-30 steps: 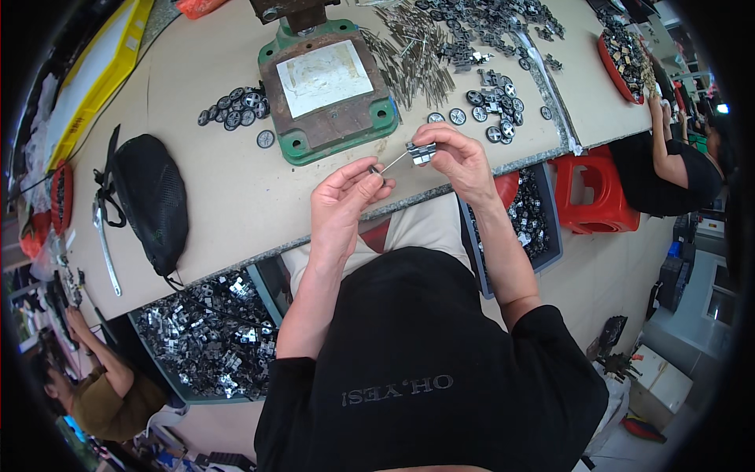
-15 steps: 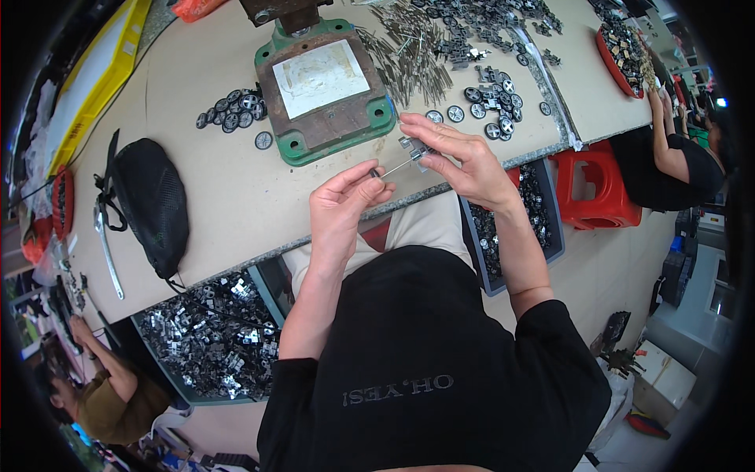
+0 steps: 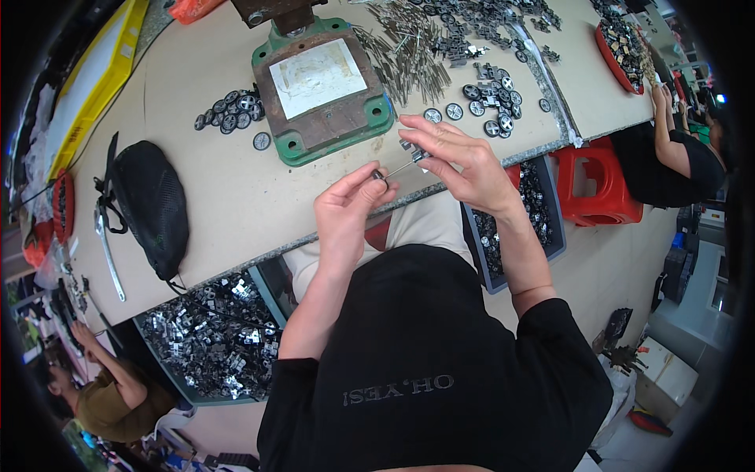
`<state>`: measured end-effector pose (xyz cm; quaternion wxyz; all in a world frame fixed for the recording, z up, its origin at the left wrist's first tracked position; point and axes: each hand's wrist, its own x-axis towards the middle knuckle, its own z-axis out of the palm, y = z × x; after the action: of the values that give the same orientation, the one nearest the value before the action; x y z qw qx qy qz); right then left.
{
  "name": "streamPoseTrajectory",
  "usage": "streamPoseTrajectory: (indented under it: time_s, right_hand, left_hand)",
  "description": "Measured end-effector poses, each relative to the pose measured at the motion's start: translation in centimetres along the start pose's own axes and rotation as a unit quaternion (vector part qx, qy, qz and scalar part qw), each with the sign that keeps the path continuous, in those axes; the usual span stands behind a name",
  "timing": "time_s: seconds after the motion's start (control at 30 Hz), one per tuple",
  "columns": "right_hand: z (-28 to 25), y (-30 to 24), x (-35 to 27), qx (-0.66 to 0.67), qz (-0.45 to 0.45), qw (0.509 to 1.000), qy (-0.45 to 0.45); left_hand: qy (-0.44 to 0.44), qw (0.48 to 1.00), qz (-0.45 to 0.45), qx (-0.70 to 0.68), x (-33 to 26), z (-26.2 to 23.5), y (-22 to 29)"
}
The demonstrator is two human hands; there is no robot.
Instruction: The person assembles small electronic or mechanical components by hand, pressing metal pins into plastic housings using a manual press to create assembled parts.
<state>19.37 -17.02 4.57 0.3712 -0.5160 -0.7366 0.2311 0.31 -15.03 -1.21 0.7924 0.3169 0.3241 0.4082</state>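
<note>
My left hand (image 3: 346, 206) is closed, with thumb and fingertips pinching a small dark wheel (image 3: 378, 175). From that wheel a thin metal axle (image 3: 399, 167) runs across to a small grey and black part (image 3: 418, 153) in my right hand (image 3: 460, 161). The right thumb and fingers grip this part, and they hide much of it. Both hands are raised over the table's front edge, close together. Just beyond them stands a green and brown press base (image 3: 324, 140) with a whitish sheet on top.
Loose wheels (image 3: 228, 123) lie left of the press, with metal rods (image 3: 405, 51) and dark parts (image 3: 472, 31) behind. A black mesh pouch (image 3: 149, 204) and wrench (image 3: 110, 252) are at left. Bins of parts (image 3: 208, 338) (image 3: 550, 169) flank my lap; a red stool (image 3: 598, 185) stands right.
My left hand has shifted slightly right, closer to my right hand. The wheel in it has turned a little. Both grips are kept.
</note>
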Motion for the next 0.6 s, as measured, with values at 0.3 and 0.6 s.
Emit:
streamPoseTrajectory:
  time_s: [0.3, 0.6]
  right_hand:
    - [0.2, 0.0, 0.1, -0.02, -0.026, 0.999, 0.019]
    - [0.3, 0.1, 0.0, -0.018, -0.043, 0.999, 0.028]
  left_hand:
    - [0.009, 1.0, -0.003, 0.023, -0.2, 0.2, -0.1]
    - [0.014, 0.999, 0.006, 0.035, -0.3, 0.5, 0.0]
